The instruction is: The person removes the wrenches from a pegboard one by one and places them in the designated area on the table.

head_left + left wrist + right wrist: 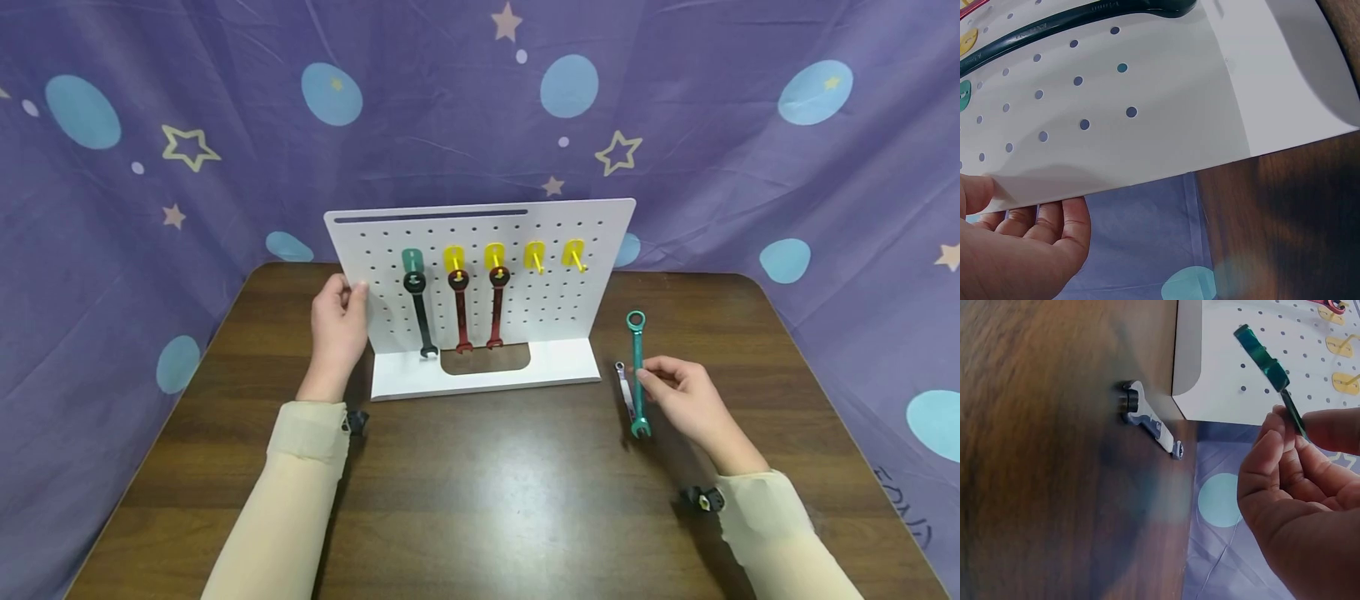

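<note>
My left hand grips the left edge of a white pegboard, thumb in front and fingers behind, as the left wrist view shows. Between thumb and fingers of my right hand is a green combination wrench, held upright with its ring end at the top. A smaller silver wrench lies on the table just beyond it. On the board, a black wrench hangs from a green hook, and two red wrenches hang from yellow hooks beside it.
Two more yellow hooks on the board's right side carry nothing. The board's white base has a cutout and stands on the brown wooden table. Behind hangs a purple curtain with stars and blue ovals.
</note>
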A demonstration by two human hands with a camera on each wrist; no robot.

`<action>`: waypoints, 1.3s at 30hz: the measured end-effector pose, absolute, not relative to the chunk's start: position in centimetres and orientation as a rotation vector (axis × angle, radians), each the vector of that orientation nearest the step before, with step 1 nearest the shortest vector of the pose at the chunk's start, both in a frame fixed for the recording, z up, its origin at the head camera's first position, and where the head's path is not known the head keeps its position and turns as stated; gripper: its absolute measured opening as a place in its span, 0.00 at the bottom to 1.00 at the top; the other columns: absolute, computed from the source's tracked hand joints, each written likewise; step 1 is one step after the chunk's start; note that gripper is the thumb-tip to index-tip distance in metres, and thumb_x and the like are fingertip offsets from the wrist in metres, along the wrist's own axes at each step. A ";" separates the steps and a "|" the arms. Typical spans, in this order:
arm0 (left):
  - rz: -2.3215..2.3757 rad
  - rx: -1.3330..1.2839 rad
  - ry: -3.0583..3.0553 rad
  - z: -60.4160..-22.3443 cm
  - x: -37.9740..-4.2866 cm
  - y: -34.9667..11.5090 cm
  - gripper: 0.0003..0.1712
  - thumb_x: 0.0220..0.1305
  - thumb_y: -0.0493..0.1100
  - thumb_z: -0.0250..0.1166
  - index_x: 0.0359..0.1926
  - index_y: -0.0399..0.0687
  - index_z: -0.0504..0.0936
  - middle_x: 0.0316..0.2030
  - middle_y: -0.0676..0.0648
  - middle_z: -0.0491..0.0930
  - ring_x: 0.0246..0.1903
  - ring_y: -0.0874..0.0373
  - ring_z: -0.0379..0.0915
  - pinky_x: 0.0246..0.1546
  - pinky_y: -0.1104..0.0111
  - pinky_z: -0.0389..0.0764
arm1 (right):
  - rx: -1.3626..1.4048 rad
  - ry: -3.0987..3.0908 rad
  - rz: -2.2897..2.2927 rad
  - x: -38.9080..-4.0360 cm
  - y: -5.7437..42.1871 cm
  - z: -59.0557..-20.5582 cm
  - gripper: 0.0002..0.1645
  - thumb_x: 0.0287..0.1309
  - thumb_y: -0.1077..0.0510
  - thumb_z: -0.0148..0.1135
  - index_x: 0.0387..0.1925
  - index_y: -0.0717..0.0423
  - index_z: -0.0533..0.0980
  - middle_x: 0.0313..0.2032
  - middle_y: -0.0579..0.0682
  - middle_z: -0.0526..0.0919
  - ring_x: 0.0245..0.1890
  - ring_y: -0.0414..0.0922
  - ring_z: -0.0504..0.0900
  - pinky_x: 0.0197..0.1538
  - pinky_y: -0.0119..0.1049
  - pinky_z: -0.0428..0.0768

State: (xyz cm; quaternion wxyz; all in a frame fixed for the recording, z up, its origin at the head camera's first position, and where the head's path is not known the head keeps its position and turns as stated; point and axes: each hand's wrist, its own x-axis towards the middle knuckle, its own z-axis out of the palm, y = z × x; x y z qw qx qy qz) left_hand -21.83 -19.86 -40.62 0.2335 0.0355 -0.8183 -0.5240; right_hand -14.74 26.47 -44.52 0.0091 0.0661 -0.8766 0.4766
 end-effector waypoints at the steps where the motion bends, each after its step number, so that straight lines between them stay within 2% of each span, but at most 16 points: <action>1: -1.439 0.097 -2.247 -40.6 -21.8 -19.9 0.13 0.78 0.38 0.55 0.49 0.30 0.78 0.33 0.35 0.81 0.25 0.57 0.67 0.24 0.72 0.69 | 0.202 -2.745 1.485 -14.7 26.5 -44.5 0.15 0.74 0.62 0.57 0.49 0.73 0.80 0.38 0.60 0.85 0.34 0.49 0.83 0.36 0.35 0.81; 8: -1.445 0.097 -2.243 -40.6 -21.9 -19.9 0.12 0.78 0.38 0.55 0.49 0.30 0.78 0.35 0.35 0.82 0.26 0.57 0.69 0.25 0.72 0.71 | 0.207 -2.767 1.478 -14.7 26.8 -44.6 0.14 0.73 0.63 0.58 0.49 0.73 0.79 0.35 0.56 0.84 0.32 0.51 0.82 0.33 0.33 0.79; 18: -1.441 0.084 -2.231 -40.6 -21.7 -19.9 0.11 0.78 0.37 0.56 0.48 0.30 0.78 0.30 0.35 0.78 0.23 0.59 0.64 0.22 0.72 0.66 | 0.153 -2.803 1.428 -14.7 27.1 -44.8 0.12 0.71 0.65 0.58 0.44 0.74 0.79 0.30 0.56 0.83 0.29 0.49 0.81 0.31 0.33 0.79; 26: -1.461 0.092 -2.237 -40.5 -21.7 -19.9 0.12 0.78 0.38 0.55 0.50 0.31 0.78 0.31 0.36 0.78 0.24 0.59 0.63 0.23 0.72 0.66 | 0.167 -2.828 1.400 -14.7 27.4 -45.0 0.10 0.71 0.65 0.59 0.42 0.72 0.80 0.27 0.53 0.81 0.27 0.49 0.79 0.29 0.33 0.76; 32: -1.461 0.088 -2.228 -40.5 -21.8 -19.9 0.12 0.78 0.38 0.56 0.49 0.30 0.78 0.30 0.35 0.78 0.23 0.59 0.63 0.22 0.72 0.65 | 0.195 -2.844 1.366 -14.8 27.5 -45.2 0.10 0.71 0.65 0.59 0.42 0.72 0.80 0.27 0.52 0.82 0.27 0.48 0.79 0.28 0.33 0.75; 39: -1.451 0.081 -2.228 -40.4 -21.8 -19.8 0.11 0.77 0.38 0.57 0.47 0.31 0.79 0.26 0.39 0.74 0.22 0.59 0.61 0.21 0.72 0.64 | 0.200 -2.865 1.340 -14.9 28.0 -45.4 0.11 0.71 0.64 0.59 0.43 0.72 0.81 0.29 0.53 0.83 0.27 0.46 0.79 0.29 0.34 0.76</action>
